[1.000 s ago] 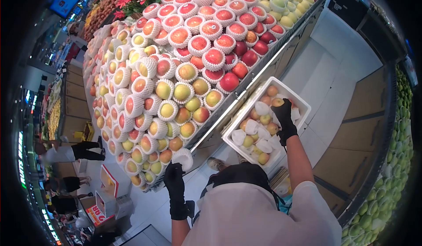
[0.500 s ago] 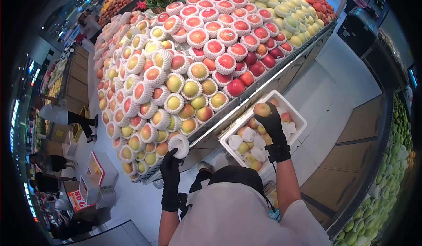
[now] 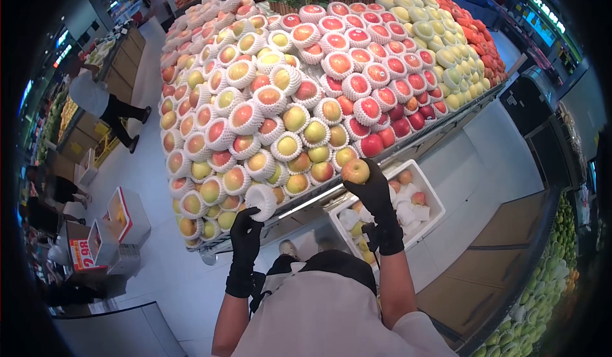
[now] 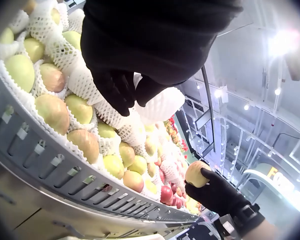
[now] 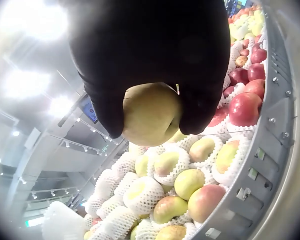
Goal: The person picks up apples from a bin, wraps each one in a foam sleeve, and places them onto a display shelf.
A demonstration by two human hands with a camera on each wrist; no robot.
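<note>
My black-gloved left hand [image 3: 246, 237] pinches a white foam net sleeve [image 3: 261, 202] over the near edge of the fruit display. The same sleeve [image 4: 162, 104] shows beyond the glove in the left wrist view. In my gloved right hand [image 3: 375, 199] is a yellow-red apple [image 3: 356, 171] with no net on it, held above the display's front rail. The right wrist view shows fingers and thumb on either side of that apple [image 5: 151, 114]. Many apples in foam nets [image 3: 246, 116] lie heaped beside both hands, with some bare ones [image 3: 298, 183] near the rail.
Below the rail stands a white foam box [image 3: 433, 217] with apples and loose wrapping. Dark red apples [image 3: 400, 127] and yellow fruit [image 3: 454, 78] lie farther right. Green produce [image 3: 532, 293] fills a stand at lower right. A person [image 3: 95, 95] walks in the left aisle.
My right hand has lifted the apple out of the white box and brought it left to the display's edge, nearer my left hand. The left hand keeps the foam sleeve, now raised slightly.
</note>
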